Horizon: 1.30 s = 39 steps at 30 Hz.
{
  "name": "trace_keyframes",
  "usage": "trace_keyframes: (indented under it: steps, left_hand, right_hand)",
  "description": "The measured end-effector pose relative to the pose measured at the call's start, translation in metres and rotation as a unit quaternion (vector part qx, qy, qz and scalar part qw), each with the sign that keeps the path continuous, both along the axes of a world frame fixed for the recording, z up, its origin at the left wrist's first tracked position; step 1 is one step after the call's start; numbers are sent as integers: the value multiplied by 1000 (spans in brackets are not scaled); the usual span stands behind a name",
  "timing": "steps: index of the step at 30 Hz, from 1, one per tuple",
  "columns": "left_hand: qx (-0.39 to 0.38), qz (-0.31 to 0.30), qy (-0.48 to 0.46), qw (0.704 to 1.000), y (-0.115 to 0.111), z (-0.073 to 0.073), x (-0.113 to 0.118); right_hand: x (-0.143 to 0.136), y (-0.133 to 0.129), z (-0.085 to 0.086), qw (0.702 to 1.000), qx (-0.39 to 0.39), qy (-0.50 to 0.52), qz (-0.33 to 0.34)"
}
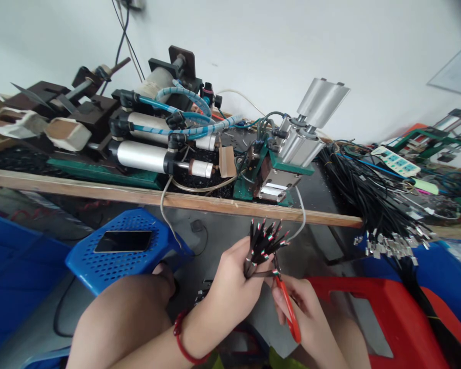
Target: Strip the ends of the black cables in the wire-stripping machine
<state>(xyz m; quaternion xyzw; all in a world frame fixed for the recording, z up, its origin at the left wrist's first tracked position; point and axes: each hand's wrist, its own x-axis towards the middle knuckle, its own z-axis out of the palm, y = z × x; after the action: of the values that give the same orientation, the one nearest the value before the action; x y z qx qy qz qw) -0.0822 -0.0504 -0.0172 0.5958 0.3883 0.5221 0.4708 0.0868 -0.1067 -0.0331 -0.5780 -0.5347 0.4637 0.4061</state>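
A bunch of black cables [262, 243] stands up out of my left hand [230, 277], whose fingers are wrapped round it. Small red, white and green wire ends show at the cable tips. One cable bends away from the bunch to the right. At that cable's end is the dark head of red-handled cutting pliers [288, 307], gripped in my right hand [303, 302]. Whether the jaws touch the cable I cannot tell. Below my left wrist, more cable ends [203, 293] show partly behind my arm.
Ahead, a wooden-edged bench [138, 197] carries pneumatic cylinders [142, 156] and a green-based press [280, 174]. Black cables with metal connectors [395, 243] hang over its right edge. A blue stool [138, 266] with a phone [123, 241] is left, a red stool [330, 287] right.
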Motion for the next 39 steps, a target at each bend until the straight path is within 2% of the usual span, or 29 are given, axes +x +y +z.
trace_keyframes:
  steps: [11,18,21,23,25,27,28,31,33,34,36,38,39]
  left_hand:
    - [-11,3,-5,1000,1,-2,0]
    - [-16,6,1,1000,3,0,1]
    - [-27,23,12,999,5,1,0]
    - [-37,37,17,998,6,4,-2]
    - [-44,48,21,998,6,7,-3]
    - [-48,58,22,997,6,10,-4]
    - [-50,63,22,997,6,12,-5]
    - [-51,74,18,996,6,16,-6]
    - [-46,80,8,996,6,18,-8]
    - [-42,81,1,996,6,18,-8]
    - [-36,82,-16,996,6,19,-10]
    - [-30,79,-33,996,6,19,-11]
    - [-27,77,-41,996,5,19,-11]
  right_hand:
    - [7,7,-14,997,36,3,68]
    - [10,7,-11,995,37,-18,95]
    - [15,4,-14,996,70,-20,49]
    - [25,10,-11,995,89,-33,-33]
    - [43,28,1,983,97,-96,-125]
    - [68,59,21,951,92,-224,-194]
    - [83,77,34,938,95,-253,-218]
    - [122,128,69,911,119,-290,-268]
    - [132,144,82,897,157,-293,-292]
    - [129,145,83,893,179,-288,-296]
    - [107,134,74,898,218,-263,-278]
    - [70,112,54,925,232,-221,-204]
    - [49,100,43,942,232,-195,-145]
